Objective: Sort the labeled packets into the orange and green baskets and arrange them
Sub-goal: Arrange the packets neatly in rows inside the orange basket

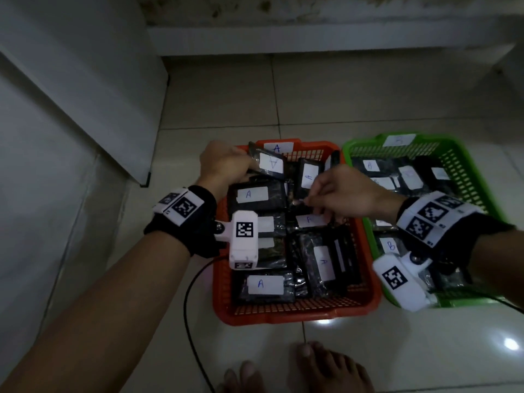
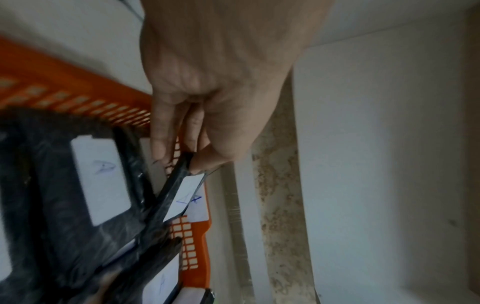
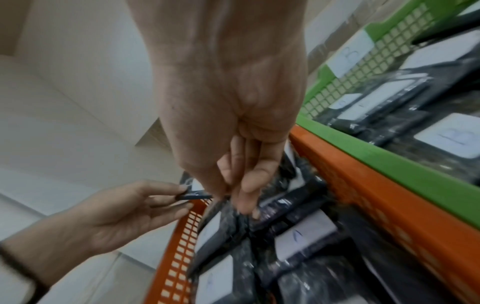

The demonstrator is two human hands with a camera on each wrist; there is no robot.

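Observation:
The orange basket (image 1: 365,303) is marked A and holds several black packets with white A labels. On its right, the green basket (image 1: 465,165) is marked B and holds B packets. At the orange basket's far left corner, my left hand (image 1: 249,168) pinches the edge of a tilted black A packet (image 1: 270,163); the left wrist view shows the hand (image 2: 191,162) on that packet (image 2: 185,195). Over the middle of the orange basket, my right hand (image 1: 304,201) pinches the crinkled plastic of another A packet (image 1: 309,177), and the right wrist view shows this hand (image 3: 244,205) up close.
Both baskets stand side by side on a glossy tiled floor (image 1: 368,350). A white wall panel (image 1: 71,109) rises on the left and a low step (image 1: 312,38) crosses the back. Bare toes (image 1: 312,367) and a black cable (image 1: 188,307) lie near the orange basket's front.

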